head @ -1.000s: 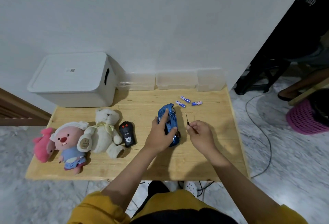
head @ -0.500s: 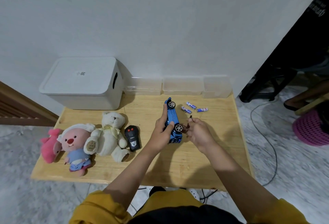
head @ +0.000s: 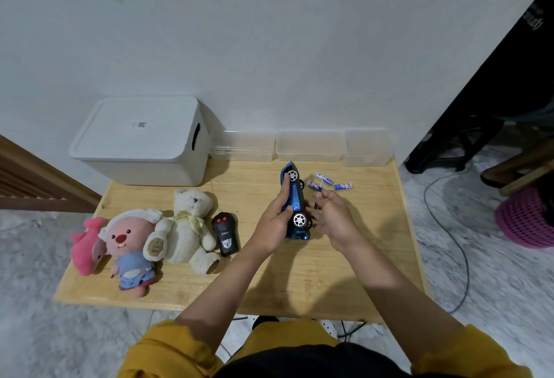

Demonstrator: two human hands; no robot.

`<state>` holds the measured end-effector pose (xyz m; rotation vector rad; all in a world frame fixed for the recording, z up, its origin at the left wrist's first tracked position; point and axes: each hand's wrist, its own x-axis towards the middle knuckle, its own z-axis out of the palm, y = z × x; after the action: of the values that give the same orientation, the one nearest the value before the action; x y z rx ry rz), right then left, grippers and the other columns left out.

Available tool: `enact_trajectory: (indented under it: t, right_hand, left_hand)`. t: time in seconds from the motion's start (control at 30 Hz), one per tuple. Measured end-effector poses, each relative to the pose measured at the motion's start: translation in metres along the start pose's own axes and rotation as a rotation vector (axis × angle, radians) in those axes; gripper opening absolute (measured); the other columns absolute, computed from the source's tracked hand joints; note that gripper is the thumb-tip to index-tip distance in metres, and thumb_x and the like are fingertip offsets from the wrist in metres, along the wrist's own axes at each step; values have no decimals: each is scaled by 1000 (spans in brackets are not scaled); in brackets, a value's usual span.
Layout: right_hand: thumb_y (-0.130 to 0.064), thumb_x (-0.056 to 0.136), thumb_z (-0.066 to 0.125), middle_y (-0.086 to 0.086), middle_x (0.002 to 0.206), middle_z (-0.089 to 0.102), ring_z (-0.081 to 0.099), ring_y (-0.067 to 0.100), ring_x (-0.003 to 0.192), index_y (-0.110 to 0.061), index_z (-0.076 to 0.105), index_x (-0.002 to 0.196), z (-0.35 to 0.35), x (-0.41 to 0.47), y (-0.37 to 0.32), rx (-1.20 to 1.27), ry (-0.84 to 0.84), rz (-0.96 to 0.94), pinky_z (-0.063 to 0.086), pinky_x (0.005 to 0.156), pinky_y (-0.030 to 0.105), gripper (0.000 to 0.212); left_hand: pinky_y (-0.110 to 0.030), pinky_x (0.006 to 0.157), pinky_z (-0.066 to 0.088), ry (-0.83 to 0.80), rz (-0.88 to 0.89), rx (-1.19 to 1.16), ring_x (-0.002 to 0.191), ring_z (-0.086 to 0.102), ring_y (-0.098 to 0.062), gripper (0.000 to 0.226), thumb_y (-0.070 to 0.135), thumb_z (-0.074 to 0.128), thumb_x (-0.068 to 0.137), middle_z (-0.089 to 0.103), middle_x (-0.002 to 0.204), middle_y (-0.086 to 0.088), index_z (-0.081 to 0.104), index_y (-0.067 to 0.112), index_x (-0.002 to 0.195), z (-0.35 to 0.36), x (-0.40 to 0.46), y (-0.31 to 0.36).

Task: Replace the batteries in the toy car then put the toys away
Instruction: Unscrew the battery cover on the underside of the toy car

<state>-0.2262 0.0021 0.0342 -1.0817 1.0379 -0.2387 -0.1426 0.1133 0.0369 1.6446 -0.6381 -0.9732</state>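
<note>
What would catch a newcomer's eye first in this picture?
Mid-table, the left hand grips a blue toy car tipped on its side, wheels showing, while the right hand holds a thin screwdriver beside it. On the table's left lies a row of plush toys, with a white storage box behind them.

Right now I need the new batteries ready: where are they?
The three batteries lie loose on the wooden table at its far right, just beyond the right hand, right of the toy car, before the clear containers.
</note>
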Motion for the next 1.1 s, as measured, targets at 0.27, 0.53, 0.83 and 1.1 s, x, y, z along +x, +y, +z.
enact_trajectory:
  t: [0.27, 0.53, 0.83, 1.1]
  right_hand:
    - [-26, 100, 43, 1, 102, 67, 64, 12, 83, -21, 53, 102, 1, -8, -6, -43, 38, -42, 49, 83, 39, 12]
    - [-24, 100, 44, -3, 93, 65, 63, 10, 78, -20, 50, 106, 10, -15, -7, -37, 37, -76, 50, 82, 38, 10]
    - [-29, 96, 49, 6, 113, 66, 64, 22, 100, -23, 54, 101, 27, -20, -20, -131, 54, -180, 48, 80, 32, 9]
    - [-23, 96, 49, 15, 101, 67, 64, 35, 97, -25, 52, 83, 58, -25, -40, -196, 72, -304, 52, 82, 47, 14]
  left_hand:
    - [-18, 79, 38, 90, 47, 274, 97, 54, -13, 53, 19, 35, 101, 59, 103, 2, 20, 42, 147, -5, -2, 5]
    - [-26, 68, 48, 179, 75, 433, 71, 61, -16, 63, 23, 54, 92, 65, 96, 0, 21, 30, 146, -11, -2, 10]
    - [-41, 71, 53, 160, 71, 493, 70, 62, -25, 59, 19, 46, 95, 67, 92, -14, 23, 30, 148, -27, -5, 20]
    - [-13, 67, 47, 159, 28, 294, 91, 56, -14, 54, 10, 57, 90, 52, 107, 1, 30, 20, 135, -55, 5, 37]
